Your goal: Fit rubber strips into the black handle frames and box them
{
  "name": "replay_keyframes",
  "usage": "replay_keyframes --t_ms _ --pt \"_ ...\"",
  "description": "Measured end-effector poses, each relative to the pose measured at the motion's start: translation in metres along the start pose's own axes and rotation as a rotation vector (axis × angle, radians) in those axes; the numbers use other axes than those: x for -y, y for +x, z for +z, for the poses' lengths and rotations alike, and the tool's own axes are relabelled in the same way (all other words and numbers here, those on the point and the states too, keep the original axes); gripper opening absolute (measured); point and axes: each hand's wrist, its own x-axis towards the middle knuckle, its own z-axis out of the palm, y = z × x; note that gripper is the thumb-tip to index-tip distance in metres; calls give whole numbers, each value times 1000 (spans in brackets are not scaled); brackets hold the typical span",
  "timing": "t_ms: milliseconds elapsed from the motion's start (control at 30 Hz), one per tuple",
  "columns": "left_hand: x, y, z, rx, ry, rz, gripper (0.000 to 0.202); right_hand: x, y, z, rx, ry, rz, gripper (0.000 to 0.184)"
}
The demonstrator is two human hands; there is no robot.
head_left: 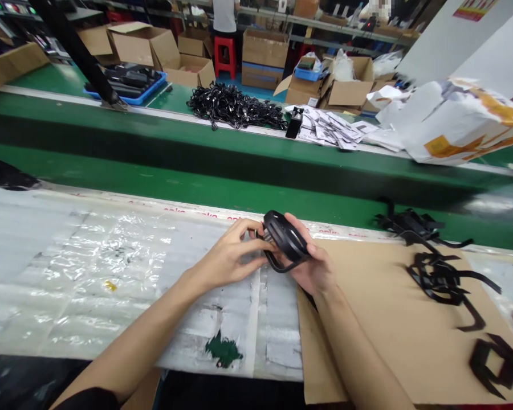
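Plastic sheeting (89, 273) under held part (286, 242) — cardboard sheet (389, 319) right, conveyor (239, 193) behind.

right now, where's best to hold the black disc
Probably by the rim, from both sides: the disc stands tilted on edge, with the right hand cupping one side and the left hand pinching the other. Avoid the thin loop hanging below.

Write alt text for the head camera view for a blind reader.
The left hand and right hand hold a round black part above a plastic-covered table. Loose black strips lie on a cardboard sheet to the right; a green conveyor belt and a pile of black cables lie beyond.
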Motion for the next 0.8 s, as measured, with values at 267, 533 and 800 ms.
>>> replay_keyframes --t_ms 267,533,800 --pt "-1 1 18 -184 -605 -435 37 3 5 -1 -160 78 69 57" --pt "-6 6 24 -7 -1154 -619 32 0 3 -8 -59 84 79 56" --pt "-9 9 29 -140 -1571 -762 32 -2 4 9 -30 214 143 53"
